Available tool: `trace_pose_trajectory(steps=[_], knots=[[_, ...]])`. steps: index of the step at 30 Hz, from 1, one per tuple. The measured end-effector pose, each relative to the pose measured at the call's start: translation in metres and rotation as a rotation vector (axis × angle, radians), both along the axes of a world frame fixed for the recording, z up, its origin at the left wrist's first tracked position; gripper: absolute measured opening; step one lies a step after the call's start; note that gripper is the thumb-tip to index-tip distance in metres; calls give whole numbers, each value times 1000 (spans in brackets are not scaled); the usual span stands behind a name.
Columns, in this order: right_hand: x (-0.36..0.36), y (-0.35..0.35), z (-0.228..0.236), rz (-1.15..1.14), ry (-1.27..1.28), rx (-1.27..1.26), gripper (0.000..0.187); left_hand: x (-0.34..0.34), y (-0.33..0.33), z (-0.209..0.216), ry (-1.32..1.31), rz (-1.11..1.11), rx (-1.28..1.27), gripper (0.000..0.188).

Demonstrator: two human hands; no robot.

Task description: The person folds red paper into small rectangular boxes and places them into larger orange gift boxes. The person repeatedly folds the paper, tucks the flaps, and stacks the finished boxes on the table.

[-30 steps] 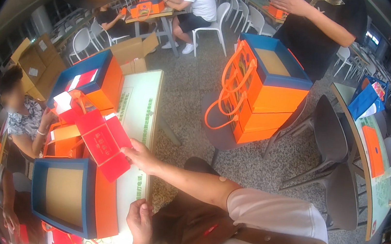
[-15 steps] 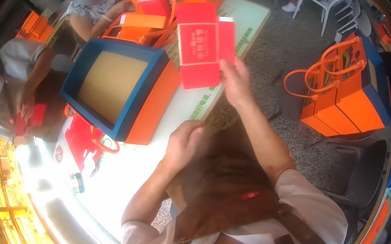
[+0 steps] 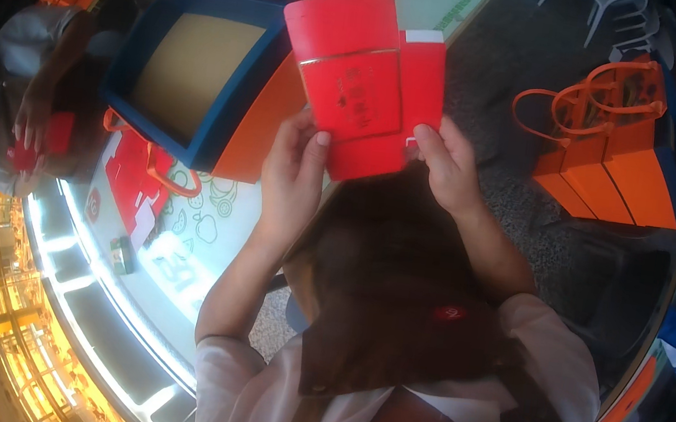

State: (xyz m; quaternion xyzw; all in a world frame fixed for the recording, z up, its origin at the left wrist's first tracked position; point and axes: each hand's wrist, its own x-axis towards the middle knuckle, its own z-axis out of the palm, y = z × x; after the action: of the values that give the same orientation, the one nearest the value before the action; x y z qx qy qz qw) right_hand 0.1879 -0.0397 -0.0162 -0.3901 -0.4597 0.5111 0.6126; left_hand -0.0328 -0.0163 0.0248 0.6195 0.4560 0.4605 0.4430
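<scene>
Nearest, the left hand (image 3: 292, 176) and the right hand (image 3: 443, 163) are raised side by side, a little apart, each clamped on the lower edge of a flat red card sleeve (image 3: 363, 79): the left thumb presses its front near the bottom left, the right fingers pinch its bottom right corner, so the sleeve stands upright just beyond and above both hands. Farther off, behind the sleeve on the left, a blue and orange box (image 3: 201, 85) sits on the desk (image 3: 209, 229) with loose red cards (image 3: 134, 186) beside it, and far to the right stacked orange boxes (image 3: 614, 161) with looped handles stand on the floor.
</scene>
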Motion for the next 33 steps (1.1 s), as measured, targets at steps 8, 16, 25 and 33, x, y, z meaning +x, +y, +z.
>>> trace_pose_trajectory(steps=[8, 16, 25, 33], knots=[[11, 12, 2, 175, 304, 63, 55, -9, 3, -1, -109, -59, -110, 23], [-9, 9, 17, 419, 477, 85, 82, 1, -6, -2, -318, -113, -263, 22], [-9, 11, 17, 304, 211, 159, 76, 4, -14, -3, -135, -232, -72, 67], [-18, 6, 22, 214, 68, 151, 72, -5, -7, 13, 77, -476, -152, 107]])
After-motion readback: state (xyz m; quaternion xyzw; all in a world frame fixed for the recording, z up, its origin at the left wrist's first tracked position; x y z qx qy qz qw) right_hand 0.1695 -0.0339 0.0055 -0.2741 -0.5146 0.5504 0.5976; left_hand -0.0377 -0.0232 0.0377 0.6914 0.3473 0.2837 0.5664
